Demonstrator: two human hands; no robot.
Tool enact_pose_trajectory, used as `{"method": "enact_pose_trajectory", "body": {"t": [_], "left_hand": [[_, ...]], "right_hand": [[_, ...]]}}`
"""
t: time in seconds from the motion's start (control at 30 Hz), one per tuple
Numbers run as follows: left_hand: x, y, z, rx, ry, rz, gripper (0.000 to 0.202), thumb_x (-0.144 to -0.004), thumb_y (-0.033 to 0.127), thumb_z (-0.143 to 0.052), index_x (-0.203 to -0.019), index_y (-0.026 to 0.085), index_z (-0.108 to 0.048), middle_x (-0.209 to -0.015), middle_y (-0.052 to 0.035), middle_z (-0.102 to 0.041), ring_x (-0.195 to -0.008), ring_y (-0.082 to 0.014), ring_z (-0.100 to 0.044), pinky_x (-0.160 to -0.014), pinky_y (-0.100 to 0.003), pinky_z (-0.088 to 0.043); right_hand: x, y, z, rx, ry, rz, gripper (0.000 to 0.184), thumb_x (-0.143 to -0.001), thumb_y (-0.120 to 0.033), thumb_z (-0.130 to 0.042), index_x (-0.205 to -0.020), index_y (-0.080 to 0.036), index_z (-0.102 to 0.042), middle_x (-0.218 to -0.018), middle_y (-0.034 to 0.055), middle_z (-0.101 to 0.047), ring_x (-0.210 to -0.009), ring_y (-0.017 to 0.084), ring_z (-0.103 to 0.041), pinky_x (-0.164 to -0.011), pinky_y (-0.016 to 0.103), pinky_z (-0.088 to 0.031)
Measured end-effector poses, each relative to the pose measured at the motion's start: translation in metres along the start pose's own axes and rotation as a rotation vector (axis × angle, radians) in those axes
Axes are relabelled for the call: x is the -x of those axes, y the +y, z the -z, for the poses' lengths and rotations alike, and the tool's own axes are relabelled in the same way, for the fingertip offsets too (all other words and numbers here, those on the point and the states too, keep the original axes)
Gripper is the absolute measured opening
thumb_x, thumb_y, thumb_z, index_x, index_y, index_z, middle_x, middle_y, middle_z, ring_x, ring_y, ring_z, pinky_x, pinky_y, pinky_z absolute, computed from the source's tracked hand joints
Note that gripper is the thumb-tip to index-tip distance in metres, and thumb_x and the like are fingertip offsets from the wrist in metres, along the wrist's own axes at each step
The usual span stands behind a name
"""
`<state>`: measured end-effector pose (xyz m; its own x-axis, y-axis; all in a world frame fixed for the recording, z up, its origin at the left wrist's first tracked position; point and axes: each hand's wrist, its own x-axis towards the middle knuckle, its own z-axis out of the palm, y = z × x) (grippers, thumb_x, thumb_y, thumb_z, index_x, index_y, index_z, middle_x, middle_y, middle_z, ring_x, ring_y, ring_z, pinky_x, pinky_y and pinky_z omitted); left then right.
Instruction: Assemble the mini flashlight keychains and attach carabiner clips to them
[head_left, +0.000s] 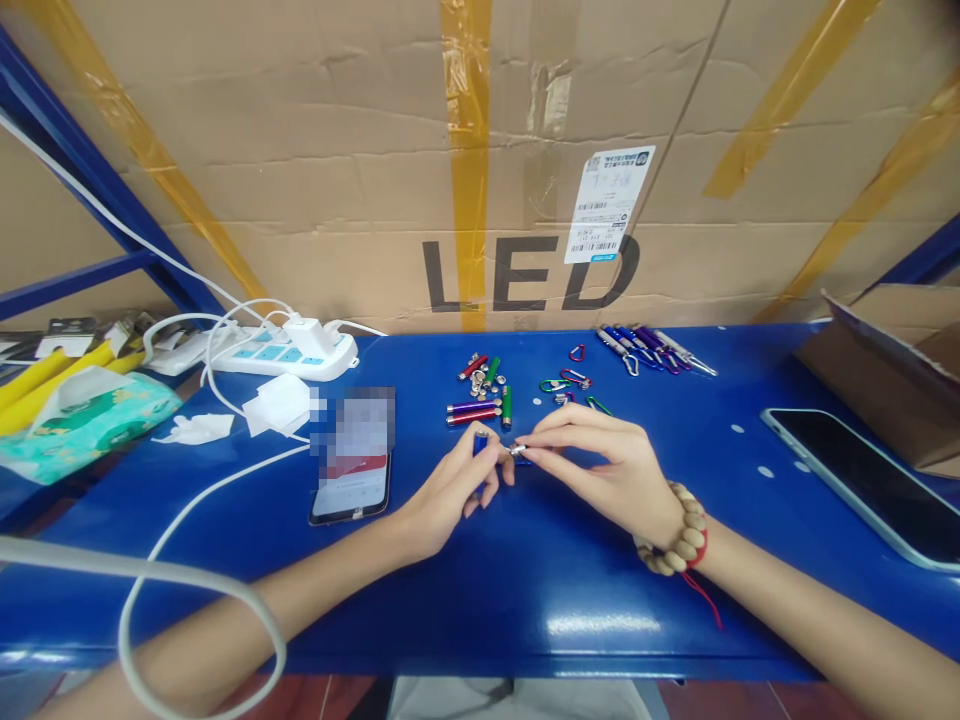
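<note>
My left hand (457,485) is closed in a pinch on a small blue tube (480,442) just above the blue table (525,590). My right hand (607,465) pinches a small silver end piece (517,450) right at the tube's tip; the fingertips of both hands nearly touch. A beaded bracelet (679,545) is on my right wrist. Just beyond my hands lie several small coloured tubes (480,395), purple, red and green, and several little carabiner clips (570,385). Further back right lies a row of assembled keychain lights (649,350).
A phone (352,455) lies left of my hands, plugged to a white cable (195,510). A white power strip (281,352) and tissue pack (82,420) sit far left. Another phone (862,480) lies at right beside an open carton (892,370). A big cardboard box marked LED (525,160) stands behind.
</note>
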<state>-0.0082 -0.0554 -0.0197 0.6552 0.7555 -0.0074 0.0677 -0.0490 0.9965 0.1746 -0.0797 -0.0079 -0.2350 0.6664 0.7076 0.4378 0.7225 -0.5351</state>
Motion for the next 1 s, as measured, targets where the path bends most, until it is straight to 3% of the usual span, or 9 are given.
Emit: {"method": "enact_pose_trajectory", "body": {"t": [0.1, 0.3, 0.43, 0.6, 1.0], "left_hand": [[0.0016, -0.0013, 0.0001, -0.106, -0.029, -0.006, 0.032, -0.093, 0.047, -0.020, -0.084, 0.020, -0.036, -0.077, 0.0007, -0.046, -0.057, -0.0091, -0.038, -0.050, -0.022, -0.031], [0.0024, 0.0028, 0.0012, -0.399, -0.019, -0.119, 0.022, -0.093, 0.033, -0.029, -0.086, 0.019, -0.044, -0.068, 0.0029, -0.045, -0.064, -0.0107, -0.042, -0.065, -0.024, -0.036], [0.0013, 0.0024, 0.0036, -0.461, 0.009, -0.120, 0.019, -0.091, 0.030, -0.033, -0.092, 0.019, -0.049, -0.073, 0.0025, -0.051, -0.065, -0.0106, -0.046, -0.065, -0.022, -0.037], [0.0008, 0.0001, 0.0032, -0.524, 0.009, -0.141, 0.021, -0.091, 0.027, -0.036, -0.100, 0.020, -0.054, -0.088, 0.0006, -0.061, -0.079, -0.0124, -0.055, -0.074, -0.022, -0.039], [0.0029, -0.0041, 0.0013, -0.627, 0.007, -0.197, 0.024, -0.091, 0.025, -0.039, -0.108, 0.023, -0.057, -0.100, 0.0001, -0.066, -0.089, -0.0132, -0.060, -0.080, -0.021, -0.042]], "right_hand": [[-0.0003, -0.0016, -0.0011, 0.025, 0.059, -0.039, 0.010, -0.078, -0.014, -0.064, -0.084, -0.018, -0.070, -0.079, 0.0033, -0.067, -0.072, 0.013, -0.062, -0.065, 0.024, -0.053], [-0.0014, -0.0046, -0.0001, -0.002, 0.062, -0.043, 0.009, -0.075, -0.012, -0.066, -0.080, -0.018, -0.070, -0.074, 0.0018, -0.067, -0.066, 0.011, -0.061, -0.059, 0.022, -0.051], [-0.0012, -0.0040, 0.0025, -0.018, 0.031, -0.061, 0.008, -0.074, -0.012, -0.067, -0.080, -0.018, -0.070, -0.073, 0.0014, -0.066, -0.064, 0.011, -0.060, -0.056, 0.022, -0.050], [-0.0005, -0.0025, 0.0030, -0.020, -0.004, -0.086, 0.007, -0.075, -0.013, -0.067, -0.080, -0.018, -0.070, -0.073, 0.0015, -0.066, -0.063, 0.010, -0.059, -0.057, 0.021, -0.050], [0.0006, 0.0005, 0.0073, 0.014, -0.147, -0.122, 0.005, -0.078, -0.018, -0.065, -0.075, -0.018, -0.068, -0.070, 0.0001, -0.066, -0.063, 0.010, -0.060, -0.062, 0.021, -0.048]]}}
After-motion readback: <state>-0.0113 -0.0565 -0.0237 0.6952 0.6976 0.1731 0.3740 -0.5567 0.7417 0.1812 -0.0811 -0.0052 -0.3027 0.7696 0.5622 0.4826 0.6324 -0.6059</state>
